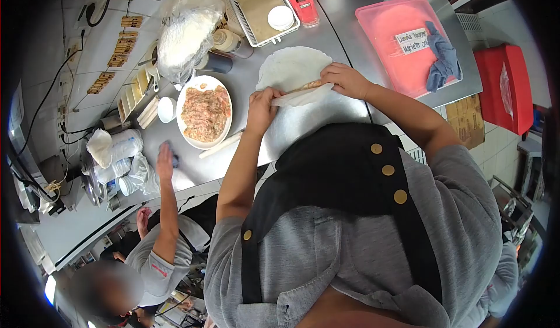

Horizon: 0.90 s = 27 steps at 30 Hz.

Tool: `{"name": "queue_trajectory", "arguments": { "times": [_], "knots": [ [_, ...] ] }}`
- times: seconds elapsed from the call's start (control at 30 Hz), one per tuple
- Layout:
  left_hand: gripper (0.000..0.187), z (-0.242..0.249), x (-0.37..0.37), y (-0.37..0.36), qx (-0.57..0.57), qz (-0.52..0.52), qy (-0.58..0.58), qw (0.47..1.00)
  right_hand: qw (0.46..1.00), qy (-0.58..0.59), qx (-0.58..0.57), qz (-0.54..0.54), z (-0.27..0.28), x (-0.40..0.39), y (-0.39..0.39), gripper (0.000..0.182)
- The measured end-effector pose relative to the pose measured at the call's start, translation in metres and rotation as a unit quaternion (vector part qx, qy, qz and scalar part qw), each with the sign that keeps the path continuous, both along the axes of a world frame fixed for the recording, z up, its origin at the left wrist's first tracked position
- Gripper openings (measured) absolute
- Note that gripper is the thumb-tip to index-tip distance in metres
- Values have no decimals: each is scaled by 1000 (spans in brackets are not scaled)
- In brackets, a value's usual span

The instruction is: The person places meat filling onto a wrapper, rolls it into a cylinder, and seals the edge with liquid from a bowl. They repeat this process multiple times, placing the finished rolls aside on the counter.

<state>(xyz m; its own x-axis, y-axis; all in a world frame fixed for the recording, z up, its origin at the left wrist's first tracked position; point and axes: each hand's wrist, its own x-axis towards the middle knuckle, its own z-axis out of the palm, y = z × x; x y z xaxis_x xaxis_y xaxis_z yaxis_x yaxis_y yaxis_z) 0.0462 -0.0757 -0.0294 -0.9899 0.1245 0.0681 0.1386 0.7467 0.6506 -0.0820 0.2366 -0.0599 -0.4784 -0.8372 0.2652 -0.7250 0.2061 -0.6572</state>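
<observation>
A round, thin white wrapper (294,65) lies on the steel counter in front of me, its near edge folded over a narrow strip of filling (310,86). My left hand (265,107) pinches the wrapper's folded edge at its left end. At the right end, my right hand (348,80) has its fingers closed on the wrapper beside the filling. To the left stands a white oval dish (230,122) of ground, orange-pink filling (204,113). A pale stick (221,145) lies between that dish and my left forearm.
A co-worker's hand (165,161) rests on a dark cloth at the counter's left. A pink lidded box (379,27) with a blue cloth (441,56) sits right. Behind are a tray (256,13), a tape dispenser (300,1) and a plastic bag (188,36). A small white cup (167,110) is beside the dish.
</observation>
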Motion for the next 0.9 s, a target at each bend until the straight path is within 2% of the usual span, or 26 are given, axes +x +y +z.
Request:
{"name": "queue_trajectory", "arguments": {
  "times": [0.03,0.1,0.23,0.3,0.33,0.37,0.43,0.47,0.5,0.57,0.63,0.67,0.7,0.73,0.8,0.9],
  "knots": [
    [21,0,-4,-1,1,-1,1,1000,1000,1,1,-1,-3,-3,0,33],
    [21,3,-13,-2,-68,22,27,997,999,-20,8,-31,-6,-9,-3,33],
    [20,-6,-33,-11,-90,47,35,994,995,-67,29,-66,-9,-17,-12,32],
    [21,-9,-41,-13,-104,82,21,991,979,-136,17,-153,-5,-18,-18,33],
    [29,-10,-44,-15,-108,83,-12,991,979,-137,18,-153,-3,-19,-21,33],
    [29,-7,-45,-11,-108,84,-13,991,977,-125,37,-171,-2,-21,-25,37],
    [38,-2,-47,7,-81,179,135,971,973,-113,57,-191,1,-24,-33,42],
    [41,-2,-46,18,-113,228,172,952,972,-77,79,-208,4,-26,-39,47],
    [41,-5,-46,27,-113,227,172,952,968,-42,102,-225,5,-27,-45,53],
    [37,-10,-44,44,-63,106,171,978,971,-19,91,-221,3,-34,-60,52],
    [39,-3,-46,71,-48,28,145,988,973,3,81,-216,1,-46,-73,52],
    [48,-6,-49,82,-54,28,127,990,979,-59,70,-181,1,-53,-80,48],
    [48,-5,-50,90,-54,28,125,990,980,-120,59,-146,1,-59,-85,46],
    [53,-4,-51,98,-83,43,91,991,980,-121,60,-145,0,-65,-91,46],
    [63,-4,-55,102,-131,55,48,989,964,-197,110,-143,-1,-77,-98,44],
    [62,-7,-51,107,-125,50,47,990,957,-253,95,-105,-3,-88,-97,44]
  ]
}}
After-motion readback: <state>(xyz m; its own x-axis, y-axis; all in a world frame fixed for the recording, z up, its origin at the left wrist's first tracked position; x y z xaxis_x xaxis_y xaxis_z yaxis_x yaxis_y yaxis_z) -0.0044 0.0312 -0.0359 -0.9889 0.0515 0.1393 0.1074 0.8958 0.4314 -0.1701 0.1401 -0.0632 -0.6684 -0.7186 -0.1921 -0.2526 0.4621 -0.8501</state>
